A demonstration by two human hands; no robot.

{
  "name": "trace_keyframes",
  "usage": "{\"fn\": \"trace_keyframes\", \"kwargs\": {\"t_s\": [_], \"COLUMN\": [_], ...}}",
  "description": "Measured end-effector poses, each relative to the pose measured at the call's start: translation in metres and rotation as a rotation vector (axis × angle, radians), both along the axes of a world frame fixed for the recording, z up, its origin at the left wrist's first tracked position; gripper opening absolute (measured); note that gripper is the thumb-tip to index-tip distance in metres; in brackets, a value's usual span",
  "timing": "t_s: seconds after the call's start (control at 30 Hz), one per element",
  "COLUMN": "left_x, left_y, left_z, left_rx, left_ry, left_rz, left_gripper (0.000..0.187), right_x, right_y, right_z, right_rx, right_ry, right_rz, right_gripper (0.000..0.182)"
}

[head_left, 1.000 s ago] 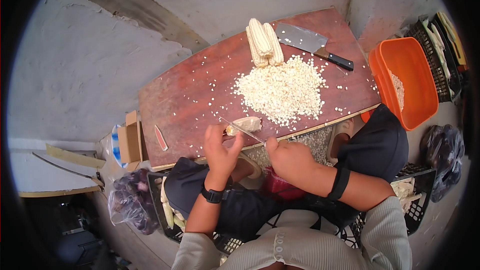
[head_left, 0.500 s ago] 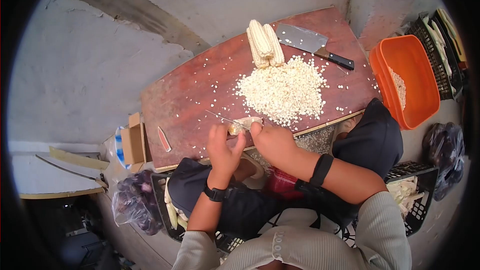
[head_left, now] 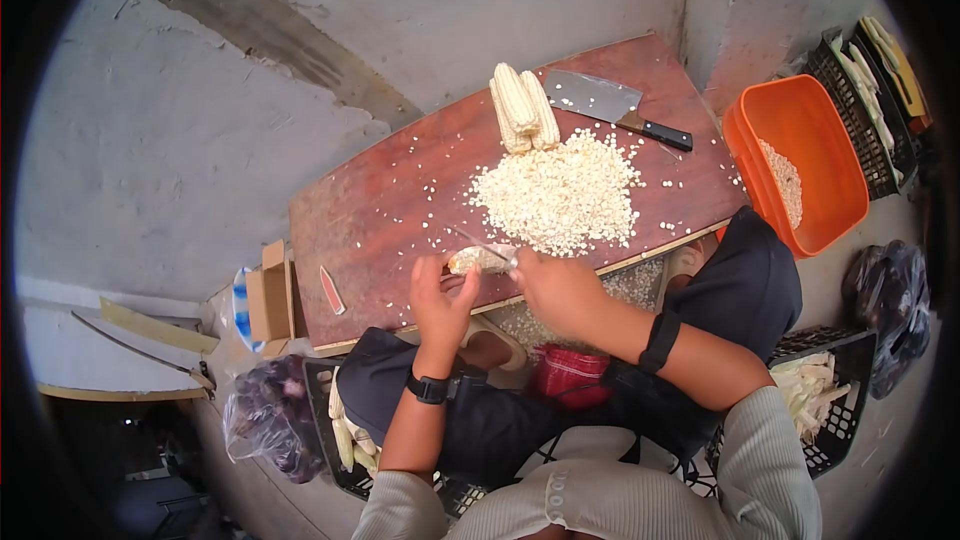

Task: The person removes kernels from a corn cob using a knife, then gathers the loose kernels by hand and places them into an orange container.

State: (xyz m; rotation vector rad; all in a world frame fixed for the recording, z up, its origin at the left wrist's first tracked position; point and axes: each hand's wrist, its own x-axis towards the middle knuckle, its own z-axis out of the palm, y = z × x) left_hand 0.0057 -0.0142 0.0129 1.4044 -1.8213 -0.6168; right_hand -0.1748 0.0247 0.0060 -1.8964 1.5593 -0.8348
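A partly stripped corn cob [head_left: 478,260] lies at the front edge of the wooden board, with my left hand [head_left: 440,302] closed around its left end. My right hand [head_left: 560,292] grips a small thin-bladed knife [head_left: 484,245]; its handle is mostly hidden in my fist. The blade slants up and left across the cob. Just beyond is a heap of loose corn kernels [head_left: 555,195]. Several whole peeled cobs [head_left: 522,110] are stacked behind the heap.
A cleaver [head_left: 598,98] lies at the back of the red-brown board [head_left: 370,210]. A red pointed blade or sheath [head_left: 332,290] is at left. An orange bin [head_left: 845,170] holds some kernels at right. Black crates [head_left: 835,420], plastic bags [head_left: 270,415] and a cardboard box [head_left: 268,300] surround me.
My right hand and the knife have shifted right relative to the cob, showing more of it. My left hand stays on the cob. The whole view has tilted slightly.
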Motion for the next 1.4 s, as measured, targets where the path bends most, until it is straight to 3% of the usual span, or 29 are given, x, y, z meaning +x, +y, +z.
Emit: {"fn": "trace_keyframes", "kwargs": {"t_s": [0.03,0.17,0.27,0.37,0.57,0.97,1.03,1.07,1.23,1.4], "left_x": [-0.001,-0.004,0.003,-0.003,-0.012,-0.014,-0.027,-0.037,-0.032,-0.022], "left_y": [0.000,0.000,-0.006,-0.008,-0.006,-0.009,0.006,0.017,0.000,-0.006], "left_z": [0.000,-0.003,0.003,0.002,0.003,-0.001,0.002,-0.003,-0.005,-0.004], "left_rx": [0.003,-0.025,-0.154,-0.048,0.075,0.105,-0.074,-0.155,-0.058,0.010], "left_ry": [-0.004,-0.024,-0.392,-0.306,-0.581,-0.482,-0.680,-0.636,-0.520,-0.378], "left_rz": [-0.004,-0.004,0.000,0.039,0.063,0.009,-0.250,-0.280,-0.138,-0.061], "left_gripper": [0.026,0.025,0.023,0.025,0.030,0.026,0.028,0.028,0.027,0.027], "right_x": [0.002,0.001,-0.007,-0.009,-0.012,0.000,0.007,0.005,-0.004,-0.005], "right_y": [0.005,0.018,0.022,0.026,0.025,0.008,-0.003,-0.008,-0.036,-0.045], "right_z": [0.000,0.000,0.003,-0.001,0.000,0.012,0.004,-0.004,-0.022,-0.033], "right_rx": [-0.096,0.019,0.053,0.026,0.034,0.177,0.162,0.128,0.145,0.224], "right_ry": [0.049,0.204,0.250,0.292,0.320,0.311,0.307,0.296,0.246,-0.079], "right_rz": [0.008,0.061,0.071,0.052,0.024,0.022,-0.026,-0.008,0.052,0.034], "right_gripper": [0.023,0.012,0.011,0.011,0.009,0.013,0.014,0.013,0.016,0.025]}}
